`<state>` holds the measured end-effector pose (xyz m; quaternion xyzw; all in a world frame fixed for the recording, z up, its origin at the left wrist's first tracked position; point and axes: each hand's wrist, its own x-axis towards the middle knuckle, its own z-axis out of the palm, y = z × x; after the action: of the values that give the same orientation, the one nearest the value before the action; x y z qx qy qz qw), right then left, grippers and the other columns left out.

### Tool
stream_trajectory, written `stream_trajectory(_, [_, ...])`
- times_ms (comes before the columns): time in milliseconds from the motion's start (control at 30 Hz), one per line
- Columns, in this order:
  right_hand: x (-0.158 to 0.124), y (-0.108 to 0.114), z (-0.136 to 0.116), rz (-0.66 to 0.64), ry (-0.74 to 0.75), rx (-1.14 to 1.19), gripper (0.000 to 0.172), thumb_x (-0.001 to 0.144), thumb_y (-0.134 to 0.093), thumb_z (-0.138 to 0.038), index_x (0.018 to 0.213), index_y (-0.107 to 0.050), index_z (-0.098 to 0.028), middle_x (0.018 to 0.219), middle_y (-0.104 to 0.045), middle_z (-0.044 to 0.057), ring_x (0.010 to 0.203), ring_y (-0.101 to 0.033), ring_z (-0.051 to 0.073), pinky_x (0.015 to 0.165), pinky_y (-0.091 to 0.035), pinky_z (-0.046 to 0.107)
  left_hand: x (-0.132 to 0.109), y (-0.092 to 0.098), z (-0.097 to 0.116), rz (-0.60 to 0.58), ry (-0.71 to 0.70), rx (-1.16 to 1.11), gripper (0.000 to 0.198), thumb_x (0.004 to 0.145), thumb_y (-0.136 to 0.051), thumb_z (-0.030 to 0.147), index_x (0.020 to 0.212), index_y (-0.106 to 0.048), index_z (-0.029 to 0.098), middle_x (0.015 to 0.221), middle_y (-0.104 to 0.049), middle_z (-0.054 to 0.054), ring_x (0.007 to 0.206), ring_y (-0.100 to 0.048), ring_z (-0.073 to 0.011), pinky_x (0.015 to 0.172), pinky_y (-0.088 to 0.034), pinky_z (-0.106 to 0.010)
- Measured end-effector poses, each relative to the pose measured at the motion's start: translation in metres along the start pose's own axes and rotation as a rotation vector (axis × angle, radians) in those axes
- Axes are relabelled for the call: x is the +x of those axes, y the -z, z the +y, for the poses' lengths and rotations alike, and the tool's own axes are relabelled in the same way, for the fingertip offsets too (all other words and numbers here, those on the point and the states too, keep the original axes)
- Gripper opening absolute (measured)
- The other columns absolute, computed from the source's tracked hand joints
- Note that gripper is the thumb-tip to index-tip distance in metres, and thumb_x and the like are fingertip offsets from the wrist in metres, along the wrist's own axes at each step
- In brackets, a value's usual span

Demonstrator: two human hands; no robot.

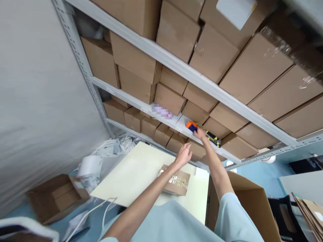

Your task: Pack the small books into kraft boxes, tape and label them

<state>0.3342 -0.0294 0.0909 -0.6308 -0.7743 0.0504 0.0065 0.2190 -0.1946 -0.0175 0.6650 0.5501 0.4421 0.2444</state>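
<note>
The right hand (200, 133) reaches up past the far edge of the table (136, 171) to the shelf (164, 114) behind it, and its fingers lie on an orange and blue tool (191, 126) that sits at the shelf's front edge; whether they are closed round the tool or only touching it I cannot tell. Just beside that hand, further toward the table's right side, a yellow and black tool (214, 138) lies on the same shelf. The left hand (184, 154) hangs above the far part of the table, fingers spread wide and holding nothing, over the far end of a flat brown pack (178, 183) with shiny tape on it that lies on the table. A white slip (201, 172) lies at the table's far right corner, near the pack. Brown boxes (169, 98) fill the shelf levels above and behind the table. An open carton (252, 201) stands against the table's right side, a small open box (54, 198) lies on the floor to the table's left, and white paper scraps (111, 146) with a white roll (88, 165) are heaped past its far left corner
</note>
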Motion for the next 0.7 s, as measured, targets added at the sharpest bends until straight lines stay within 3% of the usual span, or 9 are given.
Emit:
stream_trajectory(100, [-0.034, -0.044, 0.023, 0.282, 0.059, 0.155, 0.06, 0.107, -0.046, -0.028, 0.162, -0.045, -0.004, 0.163, -0.051, 0.03, 0.156, -0.047, 0.037, 0.13, -0.039, 0.055, -0.042, 0.002, -0.031, -0.033, 0.065, 0.006, 0.051, 0.098, -0.062, 0.021, 0.15, -0.063, 0.017, 0.157, -0.063, -0.018, 0.149, -0.06, -0.0334, 0.131, -0.046, -0.052])
stream_trajectory(200, [-0.109, -0.113, 0.053, 0.433, 0.067, 0.39, 0.058, 0.11, -0.042, -0.036, 0.161, -0.049, -0.01, 0.165, -0.05, 0.026, 0.159, -0.044, 0.034, 0.132, -0.037, 0.056, -0.099, 0.013, -0.072, -0.088, 0.205, 0.029, 0.053, 0.099, -0.061, 0.023, 0.151, -0.061, 0.016, 0.159, -0.061, -0.019, 0.152, -0.057, -0.0337, 0.133, -0.043, -0.052])
stream_trajectory(333, [-0.244, -0.201, 0.067, 0.332, -0.17, 0.618, 0.061, 0.113, -0.036, -0.051, 0.161, -0.051, -0.015, 0.167, -0.053, 0.022, 0.16, -0.046, 0.032, 0.134, -0.035, 0.058, -0.166, 0.023, -0.114, -0.13, 0.479, 0.094, 0.06, 0.096, -0.066, 0.023, 0.153, -0.058, 0.01, 0.156, -0.062, -0.023, 0.152, -0.056, -0.0369, 0.134, -0.041, -0.053])
stream_trajectory(433, [-0.316, -0.24, 0.051, 0.183, -0.368, 0.72, 0.074, 0.113, -0.03, -0.06, 0.166, -0.045, -0.012, 0.171, -0.05, 0.022, 0.162, -0.045, 0.032, 0.136, -0.034, 0.055, -0.189, 0.016, -0.125, -0.165, 0.599, 0.108, 0.071, 0.097, -0.068, 0.029, 0.162, -0.048, 0.009, 0.162, -0.056, -0.025, 0.157, -0.051, -0.0379, 0.134, -0.04, -0.052])
stream_trajectory(533, [-0.342, -0.263, 0.03, 0.034, -0.492, 0.802, 0.082, 0.112, -0.023, -0.066, 0.17, -0.04, -0.01, 0.171, -0.051, 0.022, 0.16, -0.049, 0.032, 0.132, -0.041, 0.052, -0.193, 0.004, -0.12, -0.252, 0.633, 0.131, 0.079, 0.1, -0.068, 0.038, 0.167, -0.04, 0.006, 0.167, -0.052, -0.027, 0.159, -0.049, -0.0395, 0.133, -0.041, -0.05])
stream_trajectory(700, [-0.333, -0.275, 0.01, -0.06, -0.605, 0.841, 0.081, 0.112, -0.027, -0.069, 0.17, -0.039, -0.015, 0.153, -0.068, 0.021, 0.141, -0.066, 0.035, 0.117, -0.053, 0.051, -0.186, -0.009, -0.102, -0.293, 0.702, 0.216, 0.098, 0.098, -0.069, 0.066, 0.168, -0.036, 0.007, 0.167, -0.051, -0.028, 0.156, -0.051, -0.0437, 0.126, -0.048, -0.052])
